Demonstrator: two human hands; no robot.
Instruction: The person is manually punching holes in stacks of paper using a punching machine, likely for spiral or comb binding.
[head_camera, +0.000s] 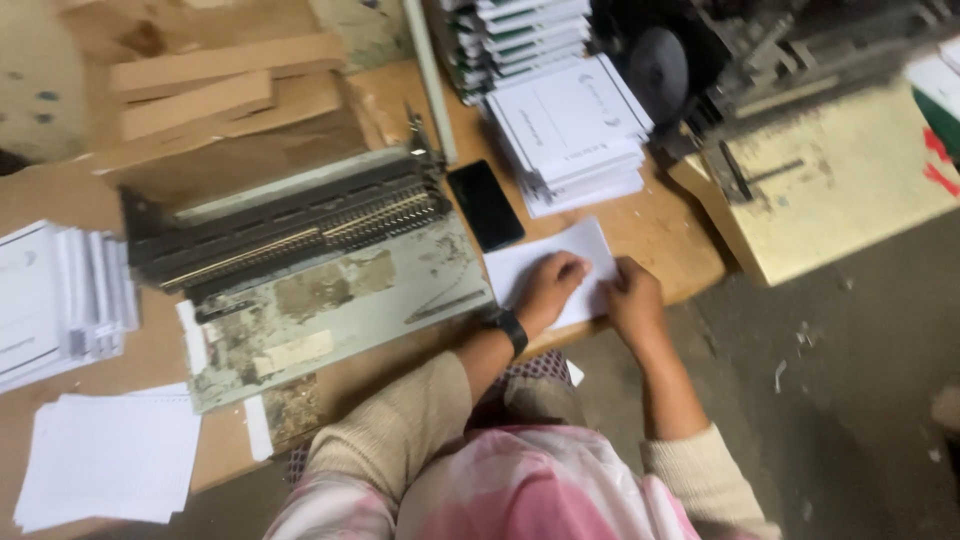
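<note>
A small stack of white sheets (580, 247) lies on the wooden table's right edge. My left hand (550, 285), with a black wrist watch, presses down on the sheets with curled fingers. My right hand (633, 298) grips the sheets' right edge at the table's rim. A black phone (485, 205) lies just left of the sheets, next to a worn metal punching machine (310, 250).
A fanned pile of white booklets (575, 130) sits beyond the sheets. More booklets (60, 300) and loose white paper (110, 455) lie at the left. Cardboard strips (220, 75) are at the back. A second machine on a yellowish board (850, 170) stands at the right.
</note>
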